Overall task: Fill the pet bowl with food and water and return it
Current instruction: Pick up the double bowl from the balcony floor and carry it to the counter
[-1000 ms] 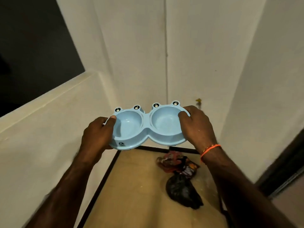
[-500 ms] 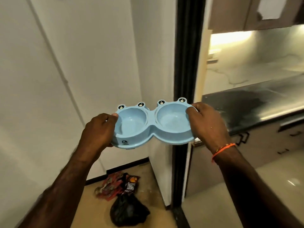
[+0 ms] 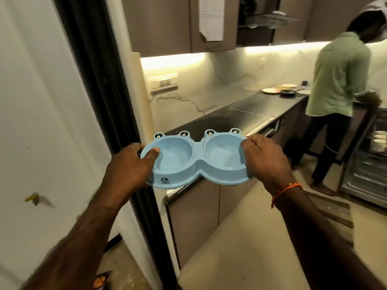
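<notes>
Seemingly empty pet bowl [image 3: 196, 162] between left hand [image 3: 130, 164], right hand [image 3: 265, 161].

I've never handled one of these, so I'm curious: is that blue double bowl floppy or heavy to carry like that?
Probably stiff: the bowl keeps its shape, level, held only at its two ends by the left hand and right hand. Likely light: it looks like thin moulded plastic, and both cups are empty. Once filled it may slop or tilt, so a two-handed grip seems wise.
</notes>
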